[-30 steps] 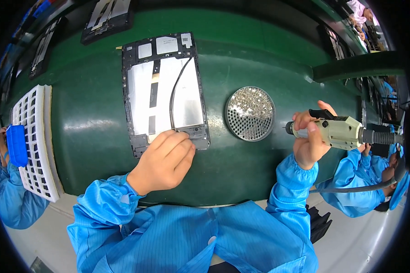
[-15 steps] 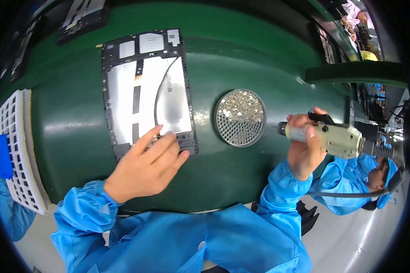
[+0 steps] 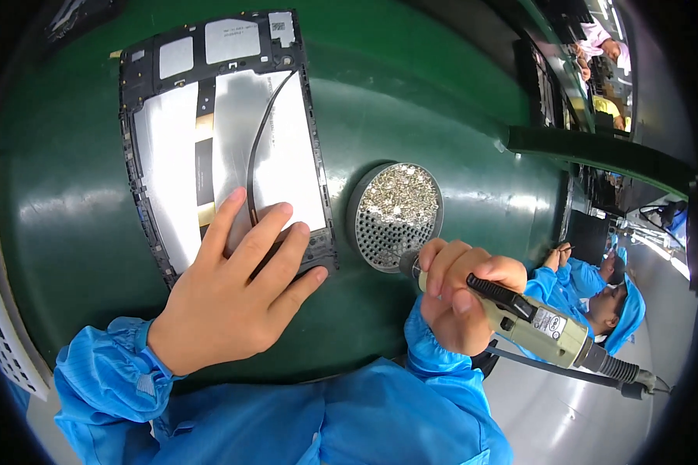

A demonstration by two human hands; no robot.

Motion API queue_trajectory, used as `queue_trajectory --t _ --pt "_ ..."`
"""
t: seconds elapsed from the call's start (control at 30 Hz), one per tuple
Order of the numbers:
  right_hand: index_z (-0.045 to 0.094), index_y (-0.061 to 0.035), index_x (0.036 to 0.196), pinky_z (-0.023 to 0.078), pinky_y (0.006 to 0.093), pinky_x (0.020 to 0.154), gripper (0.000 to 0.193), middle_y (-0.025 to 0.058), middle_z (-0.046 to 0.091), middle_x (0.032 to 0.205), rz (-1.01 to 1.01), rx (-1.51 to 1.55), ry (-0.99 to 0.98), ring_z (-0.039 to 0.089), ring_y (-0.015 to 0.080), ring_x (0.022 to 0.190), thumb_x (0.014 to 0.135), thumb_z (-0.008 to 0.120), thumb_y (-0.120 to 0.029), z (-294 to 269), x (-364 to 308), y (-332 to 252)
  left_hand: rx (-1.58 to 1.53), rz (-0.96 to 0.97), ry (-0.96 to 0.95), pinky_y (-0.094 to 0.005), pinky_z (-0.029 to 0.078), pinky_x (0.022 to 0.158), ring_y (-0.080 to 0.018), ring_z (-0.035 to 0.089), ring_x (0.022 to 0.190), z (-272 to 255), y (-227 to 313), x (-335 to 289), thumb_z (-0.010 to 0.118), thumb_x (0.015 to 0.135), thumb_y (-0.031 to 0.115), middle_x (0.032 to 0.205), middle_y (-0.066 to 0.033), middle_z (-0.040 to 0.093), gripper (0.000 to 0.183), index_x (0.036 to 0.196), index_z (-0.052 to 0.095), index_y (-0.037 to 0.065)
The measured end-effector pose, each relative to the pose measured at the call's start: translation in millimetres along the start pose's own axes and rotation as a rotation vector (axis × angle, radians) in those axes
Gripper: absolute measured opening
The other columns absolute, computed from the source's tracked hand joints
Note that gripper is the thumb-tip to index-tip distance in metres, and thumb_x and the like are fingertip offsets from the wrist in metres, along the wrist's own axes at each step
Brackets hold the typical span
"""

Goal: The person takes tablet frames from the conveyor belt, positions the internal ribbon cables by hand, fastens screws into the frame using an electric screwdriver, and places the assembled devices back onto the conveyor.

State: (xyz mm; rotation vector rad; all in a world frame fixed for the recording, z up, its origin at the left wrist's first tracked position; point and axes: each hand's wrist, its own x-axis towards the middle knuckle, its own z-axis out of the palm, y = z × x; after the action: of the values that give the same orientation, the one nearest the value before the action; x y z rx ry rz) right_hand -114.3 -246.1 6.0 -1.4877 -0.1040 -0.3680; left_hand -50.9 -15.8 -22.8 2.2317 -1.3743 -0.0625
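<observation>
A tablet housing (image 3: 160, 186) with a black frame and silvery plates lies on the green work surface. My left hand (image 3: 229, 298) rests over its near end, fingers spread and lying on it. A thin black cable (image 3: 254, 159) curves down the housing and passes under these fingers. My right hand (image 3: 461, 298) is closed round a pale green electric screwdriver (image 3: 558, 329), slanting with its nose toward the round dish (image 3: 355, 221). Small silvery screws (image 3: 403, 192) fill the dish's far part, and a perforated plate shows in the near part. The screwdriver's tip is at the dish's near edge; contact cannot be made out.
A white slotted tray (image 3: 0, 310) stands at the left edge. Past the right side of the green work surface (image 3: 473, 186), a co-worker in blue (image 3: 551, 287) sits near the screwdriver's cord. A dark green bar (image 3: 597, 147) juts across at the right.
My right hand has brought the screwdriver left and nearer, to the dish. My left hand's fingers have spread flatter on the housing. The whole view has also shifted.
</observation>
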Motion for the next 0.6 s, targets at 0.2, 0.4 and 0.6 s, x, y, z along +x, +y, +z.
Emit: queue_trajectory --t 0.2,0.4,0.6 --pt "0.050 -0.0069 0.109 0.039 0.0387 0.060 0.031 0.0044 0.047 0.063 0.009 -0.008 0.008 0.047 0.0178 0.057 0.080 0.059 -0.008 4.4 3.5 0.1 -0.027 -0.006 0.024 -0.0661 0.033 0.100 -0.0390 0.049 0.118 1.1 7.8 1.5 0.064 0.074 0.016 0.115 -0.0181 0.057 0.024 0.097 0.069 0.012" --pt "0.050 -0.0059 0.108 0.039 0.0386 0.060 0.030 0.0046 0.048 0.063 -0.006 -0.004 -0.009 0.047 0.0177 0.057 0.080 0.059 -0.008 5.9 3.7 2.4 -0.005 0.020 -0.015 -0.0658 0.034 0.100 -0.0387 0.050 0.118 4.8 14.4 -0.3 0.063 0.075 0.019 0.116 -0.0167 0.058 0.027 0.101 0.068 0.012" --pt "0.050 -0.0056 0.108 0.039 0.0386 0.060 0.030 0.0045 0.048 0.063 -0.031 -0.034 -0.015 0.047 0.0176 0.057 0.080 0.059 -0.009 7.8 4.8 2.2 -0.013 0.006 -0.004 -0.0657 0.033 0.101 -0.0380 0.049 0.118 1.9 13.8 -0.9 0.063 0.076 0.019 0.116 -0.0161 0.058 0.027 0.101 0.068 0.013"
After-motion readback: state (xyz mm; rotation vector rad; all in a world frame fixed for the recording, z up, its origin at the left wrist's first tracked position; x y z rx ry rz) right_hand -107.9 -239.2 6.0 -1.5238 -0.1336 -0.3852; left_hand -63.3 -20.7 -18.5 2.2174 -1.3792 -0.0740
